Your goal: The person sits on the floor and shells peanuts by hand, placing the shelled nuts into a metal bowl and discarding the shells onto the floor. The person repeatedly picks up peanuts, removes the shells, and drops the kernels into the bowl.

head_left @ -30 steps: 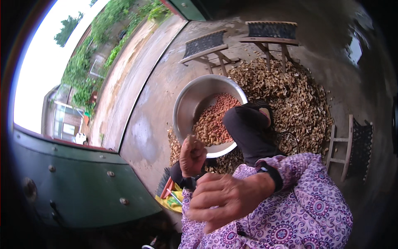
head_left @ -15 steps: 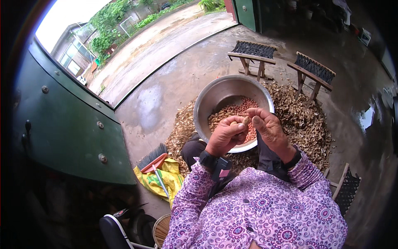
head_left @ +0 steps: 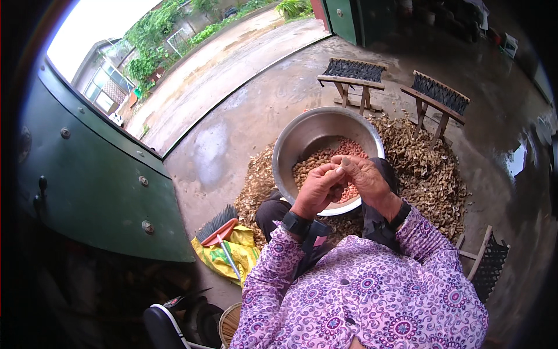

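Observation:
Over a wide metal basin (head_left: 314, 124), my left hand (head_left: 317, 189) and my right hand (head_left: 371, 181) meet, thumbs and fingertips pinched together. Both hands are closed on a peanut, which the fingers now hide. Inside the basin, unshelled tan peanuts (head_left: 308, 165) lie on the left and reddish shelled kernels (head_left: 352, 148) on the right and underneath my hands. The basin stands between my knees. A heap of broken peanut shells (head_left: 421, 168) spreads on the floor around it.
Two low folding stools with black woven seats, one (head_left: 354, 70) and another (head_left: 440, 93), stand beyond the shells. A third woven stool (head_left: 489, 264) is at the right. On the left are a broom (head_left: 218, 228) on a yellow sack (head_left: 224, 256) and a green metal door (head_left: 104, 174).
My right hand has come in against the left, its fingers lowering and closing. The peanut that showed at my left fingertips is now covered. My right knee has shifted beside the basin.

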Motion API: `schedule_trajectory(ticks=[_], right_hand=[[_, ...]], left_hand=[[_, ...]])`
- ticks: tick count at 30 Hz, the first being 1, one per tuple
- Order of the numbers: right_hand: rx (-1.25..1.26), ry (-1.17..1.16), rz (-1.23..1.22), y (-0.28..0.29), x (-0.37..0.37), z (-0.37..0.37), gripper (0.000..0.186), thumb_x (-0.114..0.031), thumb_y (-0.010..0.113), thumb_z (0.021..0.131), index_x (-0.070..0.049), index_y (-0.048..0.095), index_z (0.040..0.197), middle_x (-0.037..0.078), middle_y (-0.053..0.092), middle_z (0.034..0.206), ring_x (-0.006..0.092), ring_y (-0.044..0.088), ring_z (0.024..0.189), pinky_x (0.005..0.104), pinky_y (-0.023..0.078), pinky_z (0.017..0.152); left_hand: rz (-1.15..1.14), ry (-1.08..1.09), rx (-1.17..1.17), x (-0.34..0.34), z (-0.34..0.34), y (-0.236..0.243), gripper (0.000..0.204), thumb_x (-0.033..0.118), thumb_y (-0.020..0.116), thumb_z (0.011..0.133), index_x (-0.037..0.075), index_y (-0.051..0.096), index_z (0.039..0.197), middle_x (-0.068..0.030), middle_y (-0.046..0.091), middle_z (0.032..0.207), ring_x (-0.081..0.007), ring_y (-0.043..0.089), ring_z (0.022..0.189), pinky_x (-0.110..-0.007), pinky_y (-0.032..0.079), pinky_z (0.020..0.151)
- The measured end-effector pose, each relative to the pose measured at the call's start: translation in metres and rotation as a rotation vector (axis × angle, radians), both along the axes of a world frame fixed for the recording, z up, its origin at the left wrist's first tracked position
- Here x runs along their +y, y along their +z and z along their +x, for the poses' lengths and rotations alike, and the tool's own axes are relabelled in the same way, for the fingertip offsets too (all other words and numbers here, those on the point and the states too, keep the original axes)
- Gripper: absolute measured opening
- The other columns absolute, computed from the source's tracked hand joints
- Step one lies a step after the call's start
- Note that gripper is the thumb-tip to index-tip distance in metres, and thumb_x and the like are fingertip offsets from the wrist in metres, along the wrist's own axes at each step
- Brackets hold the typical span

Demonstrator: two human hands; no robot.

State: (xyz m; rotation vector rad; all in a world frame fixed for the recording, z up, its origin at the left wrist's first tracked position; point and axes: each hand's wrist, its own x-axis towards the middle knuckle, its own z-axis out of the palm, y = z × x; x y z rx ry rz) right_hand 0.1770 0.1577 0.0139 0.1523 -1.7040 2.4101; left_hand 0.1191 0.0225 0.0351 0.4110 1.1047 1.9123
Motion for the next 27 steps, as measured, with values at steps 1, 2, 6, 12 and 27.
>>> schedule_trajectory(ticks=[1, 2, 6, 12, 27], right_hand=[[-0.002, 0.030, -0.047, -0.001, 0.000, -0.002, 0.038, -0.031, 0.047, 0.087, 0.002, 0.050, 0.107, 0.004, 0.055, 0.091, 0.0089, 0.051, 0.079, 0.0234, 0.043, 0.069], [-0.002, 0.028, -0.052, -0.004, 0.000, -0.005, 0.038, -0.031, 0.047, 0.087, 0.002, 0.050, 0.107, 0.004, 0.055, 0.091, 0.0089, 0.051, 0.079, 0.0234, 0.043, 0.069], [-0.080, 0.214, -0.361, 0.004, -0.004, -0.004, 0.046, -0.036, 0.047, 0.086, 0.002, 0.046, 0.111, 0.006, 0.053, 0.098, 0.0110, 0.050, 0.088, 0.0238, 0.041, 0.076], [0.013, 0.040, -0.107, -0.005, -0.015, -0.007, 0.056, -0.043, 0.055, 0.080, 0.004, 0.046, 0.109, 0.008, 0.054, 0.101, 0.0128, 0.048, 0.095, 0.0262, 0.037, 0.086], [0.011, -0.051, -0.059, -0.004, -0.027, -0.018, 0.050, -0.046, 0.043, 0.085, 0.002, 0.055, 0.091, 0.005, 0.054, 0.081, 0.0106, 0.050, 0.076, 0.0257, 0.042, 0.066]], left_hand=[[-0.007, 0.016, -0.008, 0.001, 0.000, -0.001, 0.016, 0.015, 0.054, 0.082, 0.003, 0.056, 0.093, 0.0021, 0.051, 0.068, -0.0045, 0.044, 0.053, -0.018, 0.035, 0.046], [-0.012, 0.014, -0.007, 0.002, 0.000, -0.001, 0.016, 0.015, 0.054, 0.082, 0.003, 0.056, 0.093, 0.0021, 0.051, 0.068, -0.0045, 0.044, 0.053, -0.018, 0.035, 0.046], [-0.024, 0.053, -0.066, 0.010, 0.000, 0.002, 0.014, 0.016, 0.053, 0.083, 0.004, 0.055, 0.090, 0.0014, 0.051, 0.067, -0.0051, 0.044, 0.049, -0.018, 0.034, 0.042], [0.074, 0.120, -0.025, 0.016, -0.002, -0.013, 0.013, 0.018, 0.057, 0.079, 0.005, 0.056, 0.083, -0.0005, 0.052, 0.067, -0.0078, 0.048, 0.048, -0.020, 0.037, 0.040], [-0.010, 0.195, -0.076, 0.005, -0.004, -0.019, 0.015, 0.020, 0.053, 0.084, 0.006, 0.055, 0.088, 0.0008, 0.054, 0.075, -0.0082, 0.052, 0.062, -0.023, 0.042, 0.051]])
